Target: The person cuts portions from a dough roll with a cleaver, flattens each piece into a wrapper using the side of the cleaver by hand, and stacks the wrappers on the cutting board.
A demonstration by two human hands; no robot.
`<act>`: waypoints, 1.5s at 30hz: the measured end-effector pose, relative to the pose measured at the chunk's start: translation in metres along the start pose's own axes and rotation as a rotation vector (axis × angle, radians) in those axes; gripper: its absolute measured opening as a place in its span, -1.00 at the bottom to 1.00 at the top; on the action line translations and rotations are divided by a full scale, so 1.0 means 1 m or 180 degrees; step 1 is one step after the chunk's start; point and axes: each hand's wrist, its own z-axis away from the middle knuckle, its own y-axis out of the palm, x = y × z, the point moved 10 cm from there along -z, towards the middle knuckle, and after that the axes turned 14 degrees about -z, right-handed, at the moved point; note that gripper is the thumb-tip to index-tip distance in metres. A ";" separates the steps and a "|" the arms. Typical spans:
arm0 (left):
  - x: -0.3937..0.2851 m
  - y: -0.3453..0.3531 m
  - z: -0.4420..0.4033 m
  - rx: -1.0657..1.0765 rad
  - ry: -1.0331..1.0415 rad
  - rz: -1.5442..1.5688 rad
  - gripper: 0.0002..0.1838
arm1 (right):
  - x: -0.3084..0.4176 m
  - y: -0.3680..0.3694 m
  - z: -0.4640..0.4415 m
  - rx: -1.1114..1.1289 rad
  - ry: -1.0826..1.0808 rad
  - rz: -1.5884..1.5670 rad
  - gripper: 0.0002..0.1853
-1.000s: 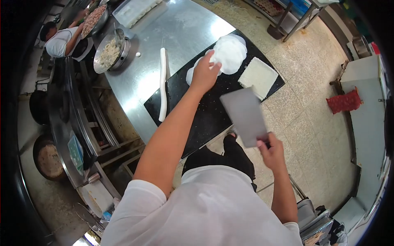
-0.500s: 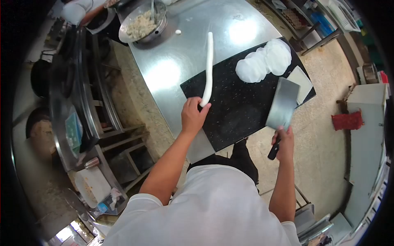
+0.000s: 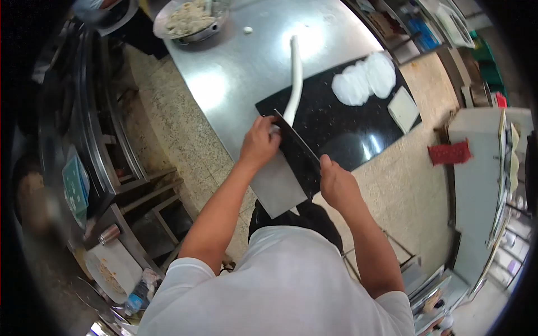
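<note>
A long white rope of dough [image 3: 297,73] lies partly on the steel table and partly on the black board [image 3: 319,123]. My left hand [image 3: 260,143] is closed around its near end, with a pale bit showing at the fingertips. My right hand [image 3: 341,186] grips a cleaver, whose blade [image 3: 300,141] is seen almost edge-on. The blade's tip crosses the dough right beside my left fingers; I cannot tell whether it has cut through. The cleaver's handle is hidden in my right hand.
Thin white dough rounds [image 3: 358,83] overlap on the board's far right, near a pale square scraper-like piece [image 3: 402,110]. At the steel table's [image 3: 241,73] far left stands a bowl of filling [image 3: 190,22], with a small white lump [image 3: 247,30] nearby. Another person [image 3: 120,22] stands beyond.
My right hand has swung the cleaver left from the board's right side to the dough's near end, turning it edge-on. My left hand stays at the dough. The camera view has shifted slightly.
</note>
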 end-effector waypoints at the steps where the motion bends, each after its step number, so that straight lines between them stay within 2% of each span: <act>1: -0.006 -0.005 -0.002 -0.0201 0.0122 -0.0044 -0.78 | -0.014 0.000 0.010 0.0145 0.0329 -0.0086 -0.84; 2: -0.011 -0.004 -0.003 -0.0157 0.0200 -0.0006 -0.78 | -0.028 -0.003 0.022 0.0079 0.0397 -0.0109 -0.84; 4: -0.019 0.003 0.006 0.0788 -0.0078 -0.0804 -0.71 | -0.058 -0.005 0.062 -0.0182 0.0394 -0.0636 -0.84; 5: -0.035 0.007 0.012 0.1128 -0.0058 -0.0939 -0.65 | -0.082 0.000 0.080 -0.0138 0.0636 -0.0928 -0.82; 6: -0.045 0.013 0.015 0.1100 -0.0024 -0.0957 -0.65 | -0.104 0.006 0.101 -0.0075 0.0865 -0.1219 -0.79; 8: -0.100 0.069 0.057 0.1927 0.1708 -0.1241 -0.66 | -0.140 0.005 0.142 -0.0376 0.1190 -0.1861 -0.75; 9: -0.107 0.083 0.071 0.1938 0.1692 -0.1278 -0.66 | -0.145 0.000 0.158 -0.0356 0.1170 -0.1891 -0.75; 11: -0.146 0.089 0.079 0.0780 0.2306 -0.1747 -0.46 | -0.167 -0.030 0.184 -0.1033 0.1295 -0.2816 -0.72; 12: -0.159 0.100 0.066 0.0798 0.2381 -0.1775 -0.46 | -0.176 -0.044 0.181 -0.1084 0.1296 -0.2881 -0.72; 14: -0.167 0.145 0.061 0.1960 0.2261 -0.1625 -0.22 | -0.188 -0.099 0.182 -0.1992 0.0622 -0.3103 -0.69; 16: -0.181 0.169 0.046 0.1921 0.2468 -0.1740 -0.19 | -0.197 -0.142 0.138 -0.2476 0.0086 -0.3527 -0.67; 18: -0.197 0.174 0.038 0.1862 0.2501 -0.1563 -0.20 | -0.238 -0.150 0.076 -0.2878 0.0082 -0.3670 -0.71; 20: -0.203 0.179 0.034 0.1848 0.2571 -0.1686 -0.20 | -0.285 -0.114 0.006 -0.2337 0.1008 -0.4606 -0.73; 21: -0.203 0.179 0.032 0.1829 0.2465 -0.1708 -0.20 | -0.286 -0.109 0.005 -0.2377 0.1016 -0.4664 -0.73; 23: -0.204 0.178 0.023 0.1845 0.2311 -0.1710 -0.21 | -0.295 -0.090 -0.002 -0.2086 0.1803 -0.4857 -0.73; 24: -0.206 0.177 0.016 0.1823 0.2351 -0.1721 -0.21 | -0.291 -0.090 0.004 -0.2124 0.1773 -0.4874 -0.73; 26: -0.199 0.176 0.015 0.2080 0.2045 -0.1202 -0.19 | -0.268 -0.073 0.036 -0.1605 0.1646 -0.3720 -0.74; 27: -0.198 0.165 0.009 0.1734 0.1801 -0.0812 -0.17 | -0.250 -0.055 0.050 -0.1124 0.1652 -0.3488 -0.72; 28: -0.190 0.161 0.013 0.1777 0.1755 -0.0844 -0.17 | -0.228 -0.032 0.066 -0.0630 0.1643 -0.3260 -0.70; 30: -0.205 0.153 0.052 0.1837 0.3175 -0.1097 -0.16 | -0.186 0.029 0.089 0.0290 0.1069 -0.2428 -0.63; 31: -0.193 0.160 0.072 0.2384 0.3288 -0.1235 -0.17 | -0.170 0.055 0.096 0.0355 0.1116 -0.2463 -0.62; 32: -0.192 0.163 0.071 0.2420 0.3300 -0.1207 -0.17 | -0.163 0.071 0.094 0.0400 0.1176 -0.2480 -0.61; 34: -0.201 0.166 0.073 0.2397 0.3679 -0.1098 -0.19 | -0.177 0.057 0.072 0.0376 0.1206 -0.2490 -0.60; 35: -0.203 0.171 0.062 0.2180 0.3702 -0.1166 -0.21 | -0.174 0.055 0.070 0.0421 0.1214 -0.2535 -0.59; 36: -0.203 0.174 0.063 0.2270 0.3742 -0.1102 -0.21 | -0.177 0.051 0.068 0.0414 0.1306 -0.2598 -0.59; 38: -0.211 0.182 0.028 0.1974 0.3518 -0.1120 -0.22 | -0.190 0.026 0.040 0.0570 0.1184 -0.2619 -0.59; 39: -0.212 0.186 0.014 0.1666 0.3552 -0.1061 -0.22 | -0.194 0.009 0.029 0.0500 0.1139 -0.2586 -0.59; 42: -0.222 0.192 -0.019 0.1320 0.3401 -0.1299 -0.20 | -0.192 0.000 0.025 0.0312 0.1203 -0.2512 -0.54; 44: -0.226 0.173 -0.004 0.1594 0.3333 -0.1288 -0.18 | -0.183 0.019 0.052 0.0104 0.1182 -0.2329 -0.44; 45: -0.223 0.164 0.034 0.2266 0.3783 -0.1155 -0.18 | -0.165 0.030 0.074 0.0629 0.1424 -0.2431 -0.36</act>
